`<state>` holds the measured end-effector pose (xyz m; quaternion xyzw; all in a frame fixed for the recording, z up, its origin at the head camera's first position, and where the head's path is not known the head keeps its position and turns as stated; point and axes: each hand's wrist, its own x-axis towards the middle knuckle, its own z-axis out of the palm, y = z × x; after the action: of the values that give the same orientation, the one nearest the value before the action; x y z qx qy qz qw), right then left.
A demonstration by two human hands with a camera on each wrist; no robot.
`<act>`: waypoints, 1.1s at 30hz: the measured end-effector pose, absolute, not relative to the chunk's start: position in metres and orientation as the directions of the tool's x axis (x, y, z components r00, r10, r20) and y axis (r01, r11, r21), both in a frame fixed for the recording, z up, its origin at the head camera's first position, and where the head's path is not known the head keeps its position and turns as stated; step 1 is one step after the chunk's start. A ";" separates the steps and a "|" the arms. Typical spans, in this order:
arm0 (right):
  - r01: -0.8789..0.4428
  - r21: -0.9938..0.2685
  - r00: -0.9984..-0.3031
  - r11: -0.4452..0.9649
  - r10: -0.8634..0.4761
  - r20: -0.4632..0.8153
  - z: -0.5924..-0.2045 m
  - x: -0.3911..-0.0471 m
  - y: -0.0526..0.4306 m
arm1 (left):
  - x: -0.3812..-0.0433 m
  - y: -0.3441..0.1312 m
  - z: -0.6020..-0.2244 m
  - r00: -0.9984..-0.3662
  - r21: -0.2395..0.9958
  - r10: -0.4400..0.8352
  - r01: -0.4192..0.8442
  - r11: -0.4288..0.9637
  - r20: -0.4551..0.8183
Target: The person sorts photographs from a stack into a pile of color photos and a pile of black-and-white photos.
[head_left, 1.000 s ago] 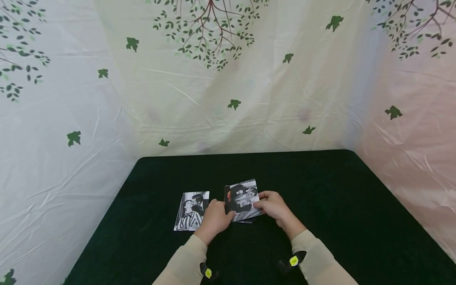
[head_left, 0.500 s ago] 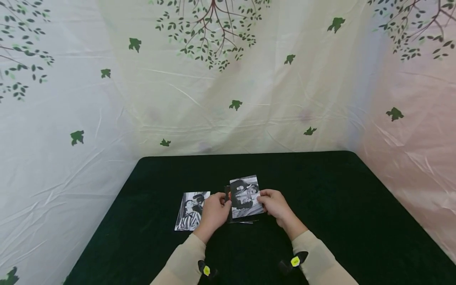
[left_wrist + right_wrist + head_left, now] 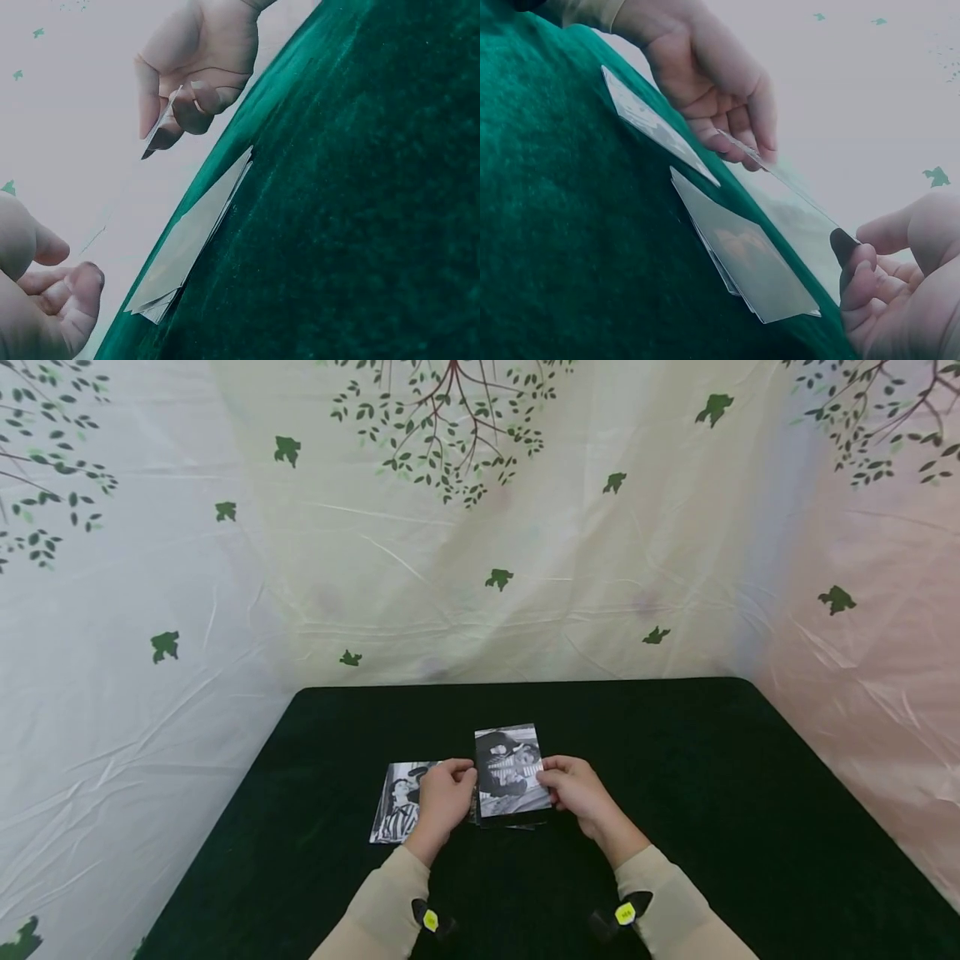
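A black-and-white photo card (image 3: 512,772) is held just above a small stack of cards (image 3: 750,255) on the dark green tabletop. My right hand (image 3: 577,787) pinches the card's right edge between thumb and fingers. At its left edge is my left hand (image 3: 444,802), with curled fingers and thumb around the edge; the exact contact is partly hidden. In the right wrist view the held card (image 3: 802,196) appears almost edge-on between both hands. Another black-and-white photo card (image 3: 393,810), showing a striped garment, lies to the left, partly covered by my left hand.
The dark green table (image 3: 675,793) has rounded far corners and runs back to a pale cloth backdrop (image 3: 420,568) printed with leaves and branches. Cloth also hangs along the left and right sides.
The photo card has lifted off the stack, straightened, and then shifted slightly left over it. My left hand has moved a little left and up; my right hand keeps its pinch.
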<state>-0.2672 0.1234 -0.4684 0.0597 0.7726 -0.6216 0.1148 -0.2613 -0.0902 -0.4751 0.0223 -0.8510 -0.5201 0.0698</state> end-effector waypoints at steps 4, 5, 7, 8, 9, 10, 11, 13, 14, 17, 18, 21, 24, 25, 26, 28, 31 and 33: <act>0.236 -0.950 -0.965 0.204 -0.064 -0.254 -0.466 -0.265 0.121 | -0.263 -0.090 -0.476 -0.990 0.930 -0.125 0.007 0.368 0.057; 0.235 -0.950 -0.965 0.204 -0.067 -0.253 -0.465 -0.265 0.121 | -0.263 -0.090 -0.476 -0.990 0.935 -0.127 0.004 0.354 0.053; 0.241 -0.951 -0.964 0.196 -0.065 -0.257 -0.465 -0.265 0.120 | -0.263 -0.090 -0.476 -0.990 0.940 -0.132 0.001 0.342 0.049; 0.244 -0.950 -0.963 0.193 -0.063 -0.260 -0.466 -0.265 0.120 | -0.263 -0.090 -0.477 -0.990 0.941 -0.134 0.000 0.339 0.048; 0.246 -0.950 -0.963 0.194 -0.062 -0.262 -0.466 -0.265 0.120 | -0.263 -0.090 -0.477 -0.990 0.941 -0.135 -0.001 0.338 0.048; 0.249 -0.949 -0.963 0.193 -0.060 -0.264 -0.466 -0.266 0.120 | -0.264 -0.090 -0.477 -0.990 0.941 -0.136 0.000 0.338 0.049; 0.250 -0.949 -0.962 0.194 -0.059 -0.266 -0.466 -0.266 0.120 | -0.264 -0.090 -0.478 -0.990 0.942 -0.136 -0.001 0.334 0.047; 0.249 -0.948 -0.963 0.197 -0.057 -0.265 -0.467 -0.266 0.120 | -0.264 -0.090 -0.478 -0.989 0.947 -0.140 -0.003 0.320 0.044; 0.246 -0.949 -0.963 0.197 -0.057 -0.262 -0.467 -0.266 0.120 | -0.264 -0.090 -0.478 -0.989 0.951 -0.142 -0.007 0.310 0.040; 0.237 -0.954 -0.968 0.184 -0.043 -0.249 -0.468 -0.267 0.120 | -0.265 -0.090 -0.479 -0.989 0.958 -0.146 -0.011 0.286 0.032; 0.235 -0.956 -0.969 0.177 -0.033 -0.245 -0.468 -0.267 0.121 | -0.265 -0.090 -0.479 -0.989 0.961 -0.146 -0.013 0.277 0.028; 0.232 -0.961 -0.972 0.148 0.005 -0.234 -0.468 -0.267 0.122 | -0.265 -0.090 -0.480 -0.990 0.966 -0.137 -0.014 0.259 0.023; 0.231 -0.965 -0.973 0.128 0.030 -0.229 -0.468 -0.267 0.122 | -0.265 -0.090 -0.479 -0.992 0.970 -0.130 -0.023 0.240 0.009; 0.229 -0.966 -0.973 0.123 0.032 -0.227 -0.468 -0.267 0.123 | -0.265 -0.090 -0.479 -0.992 0.972 -0.130 -0.026 0.235 0.004; 0.229 -0.966 -0.974 0.120 0.030 -0.227 -0.468 -0.267 0.123 | -0.265 -0.090 -0.479 -0.991 0.973 -0.131 -0.031 0.228 0.000; 0.225 -0.968 -0.974 0.111 0.022 -0.224 -0.468 -0.267 0.122 | -0.265 -0.091 -0.478 -0.990 0.975 -0.138 -0.041 0.216 -0.011; 0.211 -0.971 -0.977 0.113 0.011 -0.212 -0.468 -0.266 0.121 | -0.265 -0.091 -0.479 -0.989 0.977 -0.149 -0.047 0.210 -0.015; 0.202 -0.973 -0.979 0.116 0.010 -0.202 -0.468 -0.265 0.120 | -0.266 -0.092 -0.479 -0.988 0.977 -0.152 -0.055 0.205 -0.024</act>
<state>-0.2649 0.1202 -0.4682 0.0714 0.7434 -0.6610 0.0725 -0.2659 -0.0923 -0.4791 0.0669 -0.7753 -0.6269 0.0388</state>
